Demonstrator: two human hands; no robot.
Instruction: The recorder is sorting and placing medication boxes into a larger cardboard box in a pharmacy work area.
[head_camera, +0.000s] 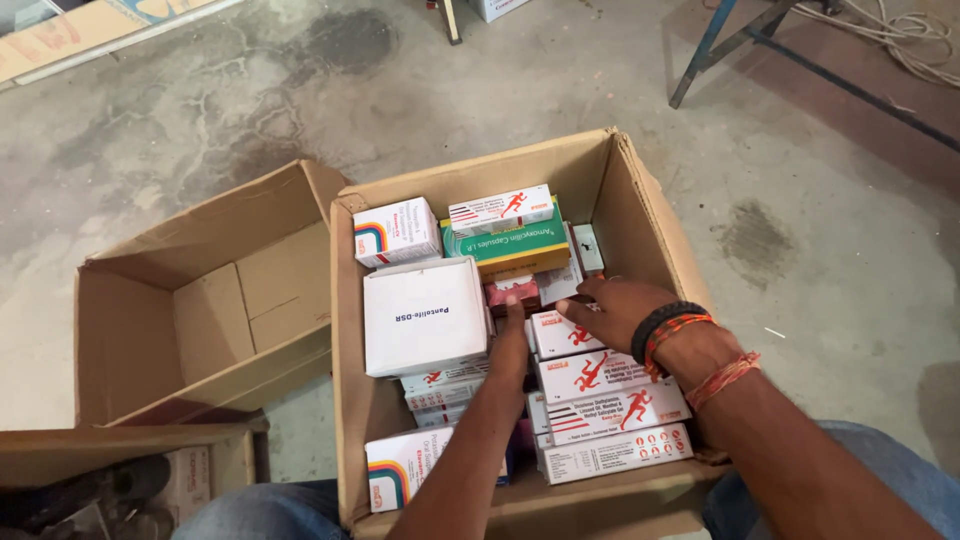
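Cardboard cartons (640, 215): 3, one packed. Hands: 2. White runner-figure boxes (610, 410): 5 visible. Large plain white box (425, 315): 1. Green-and-yellow box (505, 248): 1. Rainbow-striped boxes (395, 232): 2.

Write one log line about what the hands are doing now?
left hand: reaching among small boxes | right hand: on white-and-red cartons | cardboard box: open, full | second box: open, beside

Soft, even daylight across the concrete floor (250, 110), faint shadows only, no glare; sharp focus throughout, with slight wide-angle bending toward the edges.
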